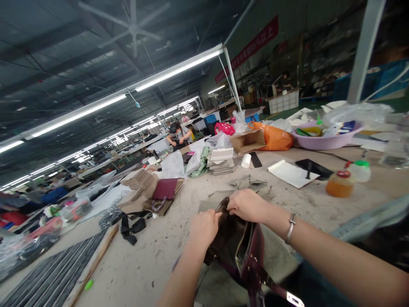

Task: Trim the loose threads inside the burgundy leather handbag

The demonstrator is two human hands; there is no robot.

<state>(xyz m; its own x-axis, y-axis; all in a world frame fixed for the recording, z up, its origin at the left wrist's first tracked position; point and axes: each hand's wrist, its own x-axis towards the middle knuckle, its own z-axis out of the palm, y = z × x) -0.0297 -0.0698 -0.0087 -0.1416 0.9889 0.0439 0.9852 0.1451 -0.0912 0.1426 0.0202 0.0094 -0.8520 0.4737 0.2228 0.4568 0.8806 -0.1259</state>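
A dark maroon handbag [246, 251] lies on the worktable in front of me, its mouth facing away. My left hand [204, 228] is closed in a pinch on the near left edge of the bag's opening. My right hand [247, 204], with a silver bracelet on the wrist, is closed on the top edge of the opening just right of the left hand. The two hands nearly touch. A metal buckle [295, 299] shows on the bag's strap at the bottom.
The dusty worktable [153, 256] carries a maroon bag piece [164, 189], stacked card pieces [220, 161], black straps [131, 228], an orange-liquid bottle [340, 184], a green-capped bottle [360, 170], white paper [290, 173] and a pink basin [326, 138]. Another person [178, 135] sits farther along.
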